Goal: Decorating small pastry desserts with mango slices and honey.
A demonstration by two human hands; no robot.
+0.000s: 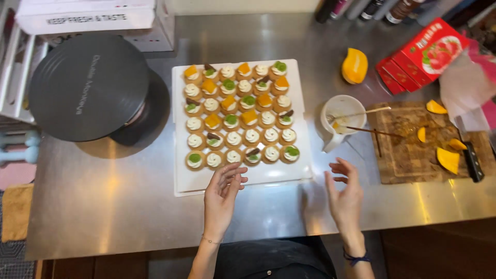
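Both hands empty, fingers loose: left hand hovers at the near edge of the square white tray of cream-topped tartlets, right hand further off

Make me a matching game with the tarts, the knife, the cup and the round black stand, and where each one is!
Things:
1. tarts
2. knife
3. cup
4. black stand

Places:
A. far left of the table
B. on the wooden board
C. on the white tray
D. between tray and board

Pairs: 1-C, 2-B, 3-D, 4-A
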